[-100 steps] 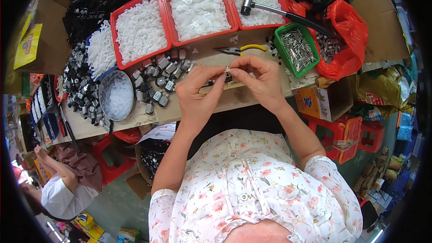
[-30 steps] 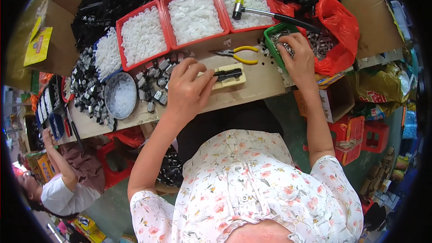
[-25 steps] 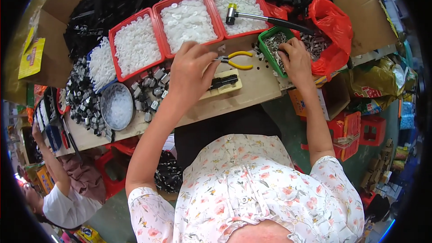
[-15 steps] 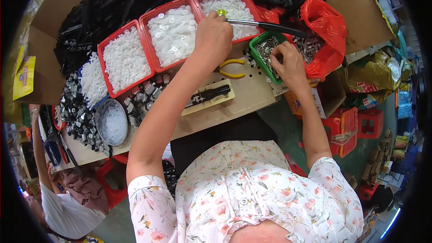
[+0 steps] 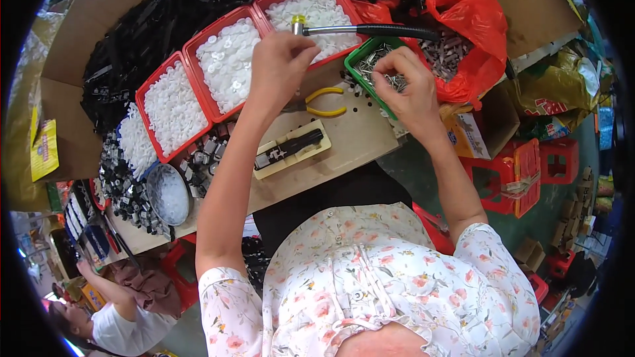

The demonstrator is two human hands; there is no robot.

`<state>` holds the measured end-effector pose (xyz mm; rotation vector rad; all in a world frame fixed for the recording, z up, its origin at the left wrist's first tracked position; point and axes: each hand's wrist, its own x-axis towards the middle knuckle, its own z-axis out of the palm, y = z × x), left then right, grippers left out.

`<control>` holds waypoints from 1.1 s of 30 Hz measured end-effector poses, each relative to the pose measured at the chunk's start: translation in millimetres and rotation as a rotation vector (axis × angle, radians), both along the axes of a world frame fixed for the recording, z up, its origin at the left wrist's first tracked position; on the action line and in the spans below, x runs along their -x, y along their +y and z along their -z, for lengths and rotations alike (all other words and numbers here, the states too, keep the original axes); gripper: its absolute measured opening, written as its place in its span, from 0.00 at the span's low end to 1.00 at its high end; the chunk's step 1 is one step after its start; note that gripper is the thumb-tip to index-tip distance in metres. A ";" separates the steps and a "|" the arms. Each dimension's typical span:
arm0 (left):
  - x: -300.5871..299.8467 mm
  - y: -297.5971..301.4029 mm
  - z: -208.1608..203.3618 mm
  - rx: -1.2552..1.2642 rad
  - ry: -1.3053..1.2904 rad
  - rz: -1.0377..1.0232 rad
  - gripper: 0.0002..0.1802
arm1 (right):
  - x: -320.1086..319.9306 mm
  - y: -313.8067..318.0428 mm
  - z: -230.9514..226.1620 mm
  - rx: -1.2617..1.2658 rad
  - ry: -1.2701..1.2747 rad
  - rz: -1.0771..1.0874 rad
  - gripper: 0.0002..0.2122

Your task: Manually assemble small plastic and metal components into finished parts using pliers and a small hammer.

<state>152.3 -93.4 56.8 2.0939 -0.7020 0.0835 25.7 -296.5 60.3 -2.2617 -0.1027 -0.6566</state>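
My left hand point(image 5: 278, 69) is raised beside the red trays, just under the head of a small hammer point(image 5: 344, 28) with a yellow face and black grip. Its fingers are pinched together, and whatever is between them is too small to make out. My right hand point(image 5: 409, 86) is over a green tray point(image 5: 357, 79) of small metal pins, thumb and fingertips closed. Whether a pin is in that pinch is not visible. Below and between the hands, a cream block point(image 5: 311, 153) holds a long black part point(image 5: 291, 145) with metal pieces at one end.
Red trays point(image 5: 210, 118) of white plastic pieces curve along the back, before a heap of black parts point(image 5: 126, 53). Yellow-handled pliers point(image 5: 327, 111) lie near the cream block. A red bag point(image 5: 486, 39) stands right; a bowl point(image 5: 170, 192) and metal-and-black parts point(image 5: 126, 192) are left. A co-worker point(image 5: 122, 317) sits lower left.
The view has shifted a little. My left hand has turned, so its pinched fingertips now show. My right hand stays at the green tray, its fingers farther over the pins. The co-worker's arm has lowered.
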 end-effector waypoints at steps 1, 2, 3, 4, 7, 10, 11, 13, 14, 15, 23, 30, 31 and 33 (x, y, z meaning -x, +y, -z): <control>10.7 5.2 -7.3 0.127 0.247 -0.024 0.10 | -1.5 9.7 -5.0 -0.026 -0.031 -0.024 0.05; 19.9 9.0 -9.2 0.124 0.248 -0.022 0.10 | -3.0 16.6 -7.7 -0.029 -0.030 -0.021 0.05; 28.1 15.1 -10.9 0.218 0.351 -0.047 0.09 | -5.5 24.4 -9.9 -0.019 -0.072 -0.044 0.05; 34.6 20.4 -11.7 0.314 0.453 -0.072 0.09 | -7.5 31.2 -12.4 -0.009 -0.115 -0.068 0.05; 49.3 32.6 -9.7 0.453 0.536 -0.101 0.09 | -11.9 48.9 -17.0 0.049 -0.145 -0.097 0.05; 59.6 40.0 -12.1 0.447 0.472 -0.109 0.09 | -13.8 61.1 -16.0 0.082 -0.147 -0.118 0.05; 62.4 42.4 -11.9 0.425 0.464 -0.122 0.09 | -14.0 63.9 -15.8 0.090 -0.152 -0.117 0.05; 65.6 47.2 -6.0 0.428 0.402 -0.119 0.09 | -12.9 69.8 -17.8 0.108 -0.144 -0.127 0.05; 67.0 49.3 -4.0 0.423 0.343 -0.108 0.08 | -12.2 72.3 -18.8 0.122 -0.136 -0.128 0.05; 67.8 50.7 -4.2 0.429 0.342 -0.111 0.08 | -12.0 73.9 -19.0 0.128 -0.137 -0.132 0.05; 77.3 59.8 -10.8 0.300 0.168 -0.158 0.06 | -9.5 84.6 -19.6 0.208 -0.179 -0.142 0.06; 82.6 59.1 -10.3 0.219 0.066 -0.183 0.06 | -7.7 87.8 -16.4 0.288 -0.223 -0.134 0.08; 82.6 59.1 -8.3 0.281 0.146 -0.182 0.06 | -7.9 86.6 -15.8 0.274 -0.216 -0.141 0.08; 83.2 58.1 -3.3 0.339 0.228 -0.179 0.06 | -7.5 86.2 -14.2 0.257 -0.208 -0.145 0.08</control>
